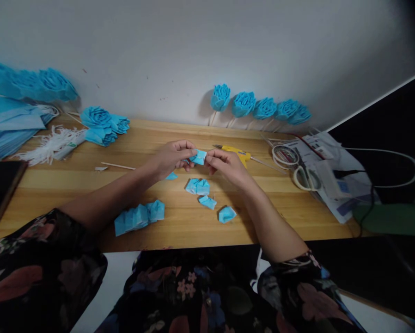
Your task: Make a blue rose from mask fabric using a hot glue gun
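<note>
Between my two hands, above the middle of the table, is a small folded piece of blue fabric [199, 157]. My left hand [174, 157] pinches its left side, and my right hand [226, 163] pinches its right edge. Just below lie loose folded blue pieces [198, 187], one small piece [207, 202] and another [227, 214] nearer the table's front. A pleated blue strip [140, 217] rests by my left forearm. Partly covered by my left hand is a blue scrap [172, 176]. Behind my right hand lies a yellow glue gun [240, 154].
Blue fabric roses on sticks [244, 104] lean against the wall, with more roses [98, 122] at the left. White cords [55, 143], stacked blue masks [13, 122] and a dark device [1, 194] lie left. Scissors [307, 178], tape [285, 155] and papers [346, 208] occupy the right.
</note>
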Action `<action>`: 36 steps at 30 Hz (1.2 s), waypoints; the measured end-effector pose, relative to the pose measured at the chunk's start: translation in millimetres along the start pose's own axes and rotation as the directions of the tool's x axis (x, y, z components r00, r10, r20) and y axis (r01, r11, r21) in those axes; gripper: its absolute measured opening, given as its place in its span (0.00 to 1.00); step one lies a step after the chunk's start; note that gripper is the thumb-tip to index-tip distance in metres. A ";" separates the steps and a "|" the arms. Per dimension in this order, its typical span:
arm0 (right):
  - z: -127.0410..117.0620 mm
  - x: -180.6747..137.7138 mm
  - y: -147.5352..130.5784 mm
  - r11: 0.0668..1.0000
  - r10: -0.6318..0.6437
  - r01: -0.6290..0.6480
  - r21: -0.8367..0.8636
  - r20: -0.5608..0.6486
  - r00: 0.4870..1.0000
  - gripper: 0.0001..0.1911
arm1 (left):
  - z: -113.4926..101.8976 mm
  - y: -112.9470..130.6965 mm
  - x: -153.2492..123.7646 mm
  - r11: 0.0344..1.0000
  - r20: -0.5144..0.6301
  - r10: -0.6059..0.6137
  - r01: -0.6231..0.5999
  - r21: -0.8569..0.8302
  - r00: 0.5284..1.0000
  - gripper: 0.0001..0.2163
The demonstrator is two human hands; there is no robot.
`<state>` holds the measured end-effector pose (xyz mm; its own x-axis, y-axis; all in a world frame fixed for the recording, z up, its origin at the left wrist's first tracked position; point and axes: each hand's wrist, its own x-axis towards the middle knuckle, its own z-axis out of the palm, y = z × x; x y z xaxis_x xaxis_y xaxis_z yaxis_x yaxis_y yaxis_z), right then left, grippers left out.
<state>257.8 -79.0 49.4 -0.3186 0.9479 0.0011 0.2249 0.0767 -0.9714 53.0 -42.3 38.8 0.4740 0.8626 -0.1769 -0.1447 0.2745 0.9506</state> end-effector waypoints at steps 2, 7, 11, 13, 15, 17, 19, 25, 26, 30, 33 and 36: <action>-0.4 -0.2 -1.6 1.000 0.007 -0.007 0.021 0.002 1.000 0.14 | 0.1 -0.3 0.1 1.000 -0.003 0.003 -0.003 0.008 1.000 0.09; 1.2 -0.7 -3.1 0.999 0.025 -0.025 0.046 0.008 1.000 0.18 | 1.4 0.4 -1.4 0.999 -0.010 0.029 -0.029 0.031 1.000 0.10; 2.9 -0.1 -0.8 0.999 0.033 -0.032 0.042 -0.008 0.999 0.18 | 1.7 0.3 -2.3 0.997 -0.019 0.051 -0.050 0.064 0.999 0.09; 3.2 0.7 1.0 0.999 0.044 -0.044 0.025 -0.019 0.999 0.17 | 1.5 -0.5 -2.2 0.996 -0.015 0.052 -0.050 0.075 0.999 0.09; 3.3 1.4 2.4 0.999 0.042 -0.042 0.023 -0.018 0.999 0.16 | 1.1 -1.5 -1.8 0.996 -0.007 0.054 -0.053 0.077 0.999 0.10; 3.1 1.5 2.9 0.999 0.035 -0.035 0.026 -0.014 0.999 0.16 | 0.6 -2.3 -1.4 0.996 0.003 0.055 -0.055 0.067 0.998 0.10; 2.9 1.1 2.7 0.999 0.030 -0.030 0.026 -0.029 0.999 0.16 | 0.0 -2.3 -0.9 0.998 0.026 0.045 -0.046 0.039 0.999 0.11; 1.1 1.2 3.6 0.999 0.025 -0.019 0.048 -0.117 0.993 0.19 | -2.0 1.8 0.1 0.996 0.126 -0.005 0.017 -0.091 0.992 0.15; 0.9 1.7 4.1 0.998 0.029 -0.022 0.053 -0.123 0.992 0.19 | -2.1 2.6 -0.3 0.996 0.127 -0.001 0.012 -0.091 0.992 0.15; 0.5 3.3 5.7 0.998 0.034 -0.028 0.051 -0.113 0.993 0.19 | -1.5 3.2 -2.7 1.000 0.095 0.002 -0.002 0.008 0.995 0.13; 0.6 3.2 6.4 0.999 0.027 -0.022 0.047 -0.103 0.994 0.18 | -1.5 1.4 -3.2 0.996 0.067 -0.008 0.002 0.090 0.998 0.09; 0.8 2.2 6.3 0.999 0.014 -0.010 0.039 -0.094 0.995 0.18 | -1.3 -0.1 -2.7 0.989 0.045 -0.001 -0.006 0.145 0.999 0.07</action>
<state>257.9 -76.7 43.1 -0.2273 0.9738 0.0101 0.1919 0.0550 -0.9799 50.5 -44.1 38.9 0.5124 0.8426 -0.1659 -0.0197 0.2046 0.9786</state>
